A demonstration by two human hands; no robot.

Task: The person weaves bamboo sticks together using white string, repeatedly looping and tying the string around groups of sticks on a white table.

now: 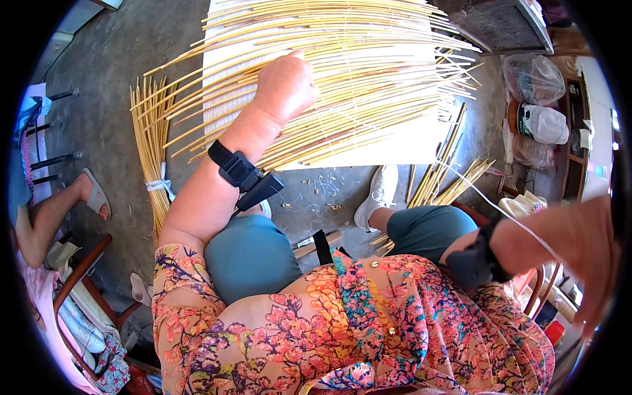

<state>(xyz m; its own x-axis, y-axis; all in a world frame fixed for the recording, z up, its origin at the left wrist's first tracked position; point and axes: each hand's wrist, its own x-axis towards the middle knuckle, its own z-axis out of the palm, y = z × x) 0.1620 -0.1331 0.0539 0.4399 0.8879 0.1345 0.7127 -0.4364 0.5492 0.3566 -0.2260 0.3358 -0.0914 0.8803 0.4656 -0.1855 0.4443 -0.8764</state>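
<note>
Thin yellow reed stalks (pixel 368 85) lie side by side on a white board (pixel 401 150), crossed by rows of thin white stitching. My left hand (pixel 286 85) is closed in a fist on the stalks near their left part; its fingertips face away, so what they pinch is hidden. Far out at the right rim, my right hand (pixel 596 253) is raised and smeared by motion. A white string (pixel 487 199) runs taut from the board's near right corner across to this hand, which grips it. The string's end is out of sight.
A tied bundle of stalks (pixel 155 145) stands left of the board; more loose stalks (pixel 454 184) lean at the right. Short offcuts (pixel 322 185) litter the floor before my feet. Plastic-wrapped containers (pixel 540 122) stand far right. Another person's leg (pixel 52 204) shows at the left.
</note>
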